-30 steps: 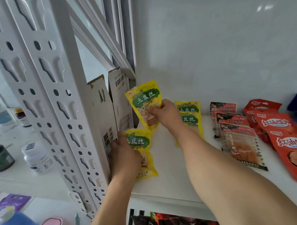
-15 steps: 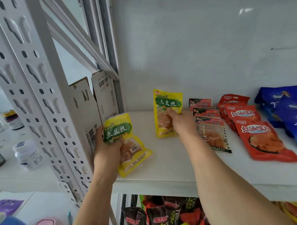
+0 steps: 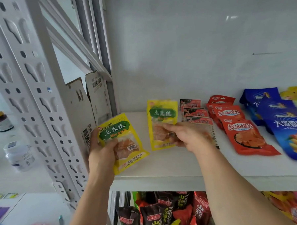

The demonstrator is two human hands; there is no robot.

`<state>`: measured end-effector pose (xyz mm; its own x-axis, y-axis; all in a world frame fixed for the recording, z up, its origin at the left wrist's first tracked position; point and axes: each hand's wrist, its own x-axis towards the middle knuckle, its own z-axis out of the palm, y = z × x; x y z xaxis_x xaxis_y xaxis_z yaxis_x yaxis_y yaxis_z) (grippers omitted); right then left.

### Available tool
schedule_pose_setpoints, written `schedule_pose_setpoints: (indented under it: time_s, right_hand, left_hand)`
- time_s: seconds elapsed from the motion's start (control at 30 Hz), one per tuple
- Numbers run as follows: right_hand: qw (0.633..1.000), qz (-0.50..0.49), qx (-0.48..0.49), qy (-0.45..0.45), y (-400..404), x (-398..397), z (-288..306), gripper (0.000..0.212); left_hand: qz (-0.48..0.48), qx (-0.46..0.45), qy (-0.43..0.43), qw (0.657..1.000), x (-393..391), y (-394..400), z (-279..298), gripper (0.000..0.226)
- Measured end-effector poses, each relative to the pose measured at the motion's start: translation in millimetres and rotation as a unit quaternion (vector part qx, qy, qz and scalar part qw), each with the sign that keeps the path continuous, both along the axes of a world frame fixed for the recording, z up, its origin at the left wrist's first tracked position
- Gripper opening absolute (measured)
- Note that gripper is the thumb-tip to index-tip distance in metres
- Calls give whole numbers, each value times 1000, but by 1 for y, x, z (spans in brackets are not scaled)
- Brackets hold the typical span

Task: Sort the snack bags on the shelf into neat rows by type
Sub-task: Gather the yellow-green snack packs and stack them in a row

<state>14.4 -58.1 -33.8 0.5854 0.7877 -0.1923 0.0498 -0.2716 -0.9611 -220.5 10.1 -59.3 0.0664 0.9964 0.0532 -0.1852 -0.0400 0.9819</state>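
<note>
White perforated shelving upright, glossy white back wall, pale counter at left

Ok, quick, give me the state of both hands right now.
Left hand: grips a yellow snack bag, lifted at the shelf's left end.
Right hand: pinches another yellow bag, held upright.

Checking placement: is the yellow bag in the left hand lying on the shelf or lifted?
Lifted. The left hand grips the yellow bag tilted, above the shelf front.

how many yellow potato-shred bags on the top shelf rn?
2 visible: one gripped by the left hand at the shelf's left end, one held by the right hand beside the dark bags. More may hide behind.
</note>
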Motion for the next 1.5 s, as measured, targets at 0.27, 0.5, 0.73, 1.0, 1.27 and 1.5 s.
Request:
schedule_pose_setpoints:
  time_s: [0.27, 0.5, 0.73, 1.0, 1.27, 1.5]
  right_hand:
    - [978, -56, -102, -173, 7, -9, -13, 50]
    - [940, -69, -190, -275, 15, -17, -10, 50]
    - [908, -79, -243, -333, 16, -12, -8, 53]
    - [928, -129, -98, -336, 6, -3, -14, 60]
    - [974, -80, 31, -212, 17, -12, -39, 62]
    - [987, -15, 19, -158, 16, -10, -31, 68]
  left_hand:
    - [-89, 6, -42, 995, 8, 14, -1, 56]
    - [-138, -26, -49, 989, 24, 26, -3, 54]
    - [-153, -36, -21, 987, 49, 27, 2, 51]
    - [-186, -30, 20, 982, 84, 7, 6, 47]
    - [-154, 157, 405, 887, 100, -5, -12, 59]
    - [-180, 147, 483, 844, 105, 6, -10, 56]
